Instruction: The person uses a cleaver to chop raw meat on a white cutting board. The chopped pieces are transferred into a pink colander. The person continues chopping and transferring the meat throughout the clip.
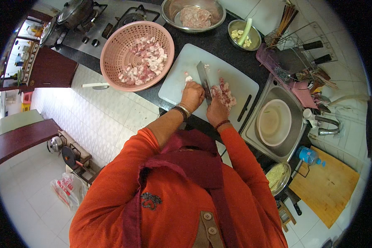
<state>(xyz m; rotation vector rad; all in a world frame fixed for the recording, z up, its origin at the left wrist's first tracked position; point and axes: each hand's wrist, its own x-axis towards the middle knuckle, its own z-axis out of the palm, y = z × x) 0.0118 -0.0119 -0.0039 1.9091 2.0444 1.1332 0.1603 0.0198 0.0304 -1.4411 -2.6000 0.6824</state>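
On a white plastic cutting board (179, 74), my right hand (217, 109) grips a cleaver (203, 77), its broad blade pointing away from me. My left hand (192, 96) is curled on the board just left of the blade. A pale piece of meat (188, 79) pokes out beyond its fingers, which hide the rest. Chopped meat (224, 93) lies heaped to the right of the cleaver, partly behind my right hand. Left of the board, a pink plastic colander (109, 55) holds many cut pieces of raw meat (153, 59).
Behind the board stand a steel basin (169, 18) of minced meat (196, 17) and a small bowl (256, 45) with garlic cloves and a scallion stalk (245, 32). A gas stove (104, 29) is at far left. Rightward, a sink (274, 93) contains a white basin (288, 124).
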